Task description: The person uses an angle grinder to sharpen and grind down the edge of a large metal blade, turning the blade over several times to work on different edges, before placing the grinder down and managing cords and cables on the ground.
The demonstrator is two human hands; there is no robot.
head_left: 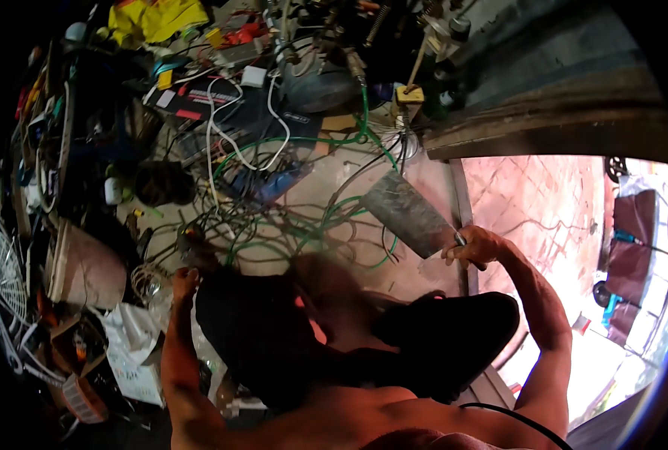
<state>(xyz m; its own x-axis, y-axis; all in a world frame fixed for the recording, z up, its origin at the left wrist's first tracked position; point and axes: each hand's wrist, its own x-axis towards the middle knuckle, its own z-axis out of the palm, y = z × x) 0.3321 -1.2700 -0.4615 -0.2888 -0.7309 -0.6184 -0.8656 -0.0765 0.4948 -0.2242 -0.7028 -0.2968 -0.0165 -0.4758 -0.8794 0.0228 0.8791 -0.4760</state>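
My right hand [475,247] grips one end of a flat, rectangular, dull grey plate [409,214]. A short, dark, handle-like piece shows at my fingers; I cannot make out how it joins the plate. The plate hangs over the floor at a slant, its far end near a green cable [383,150]. My left hand [186,281] is closed beside my left knee, and whatever it may hold is hidden. Just beyond it lies a dark, blurred shape [199,244] that I cannot identify. My legs [266,322], in black cloth, are folded below the plate.
Coiled green hoses [311,232] and a white cable [278,146] spread over the floor ahead. A pale bucket [86,266] lies tipped at the left, beside a white bag [135,341]. Clutter fills the back. At the right, a door sill [463,202] borders bright paving [529,195].
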